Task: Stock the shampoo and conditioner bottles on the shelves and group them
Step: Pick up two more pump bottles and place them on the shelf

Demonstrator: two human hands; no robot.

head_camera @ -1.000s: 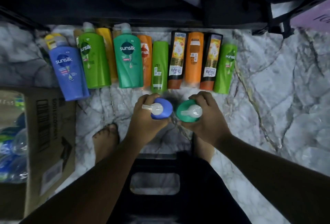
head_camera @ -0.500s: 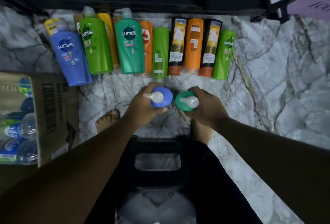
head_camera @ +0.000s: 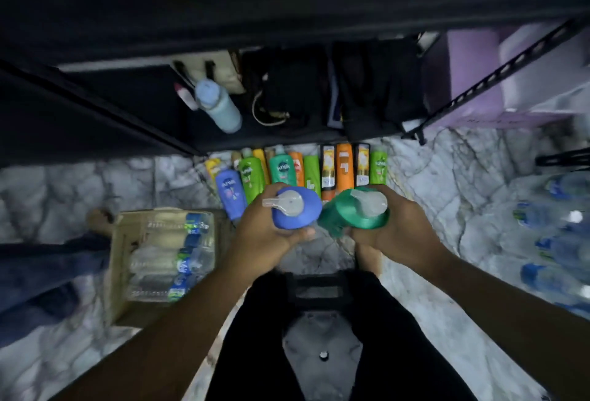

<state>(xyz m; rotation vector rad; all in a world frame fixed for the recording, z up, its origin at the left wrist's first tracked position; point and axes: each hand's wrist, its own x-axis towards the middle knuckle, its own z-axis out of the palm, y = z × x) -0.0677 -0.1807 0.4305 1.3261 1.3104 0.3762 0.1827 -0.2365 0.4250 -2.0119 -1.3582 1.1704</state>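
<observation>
My left hand (head_camera: 266,234) grips a blue pump bottle (head_camera: 298,212), seen from above with its clear pump head toward me. My right hand (head_camera: 394,229) grips a teal-green pump bottle (head_camera: 357,214) the same way. Both bottles are lifted off the marble floor, side by side and almost touching. Beyond them a row of bottles lies flat on the floor: a blue one (head_camera: 230,191), green ones (head_camera: 250,174), a teal one (head_camera: 282,169), orange ones (head_camera: 344,169) and dark-labelled ones (head_camera: 329,170). A dark metal shelf unit (head_camera: 287,142) stands just behind the row.
A cardboard box of water bottles (head_camera: 166,257) sits on the floor at left. More packed water bottles (head_camera: 555,241) lie at right. A pale blue bottle (head_camera: 220,107) and dark items stand on the low shelf. A black stool (head_camera: 322,292) is under me.
Both hands have raised their bottles from the floor toward the camera. My view has tilted up and back, so the shelf unit now fills the upper part of the frame.
</observation>
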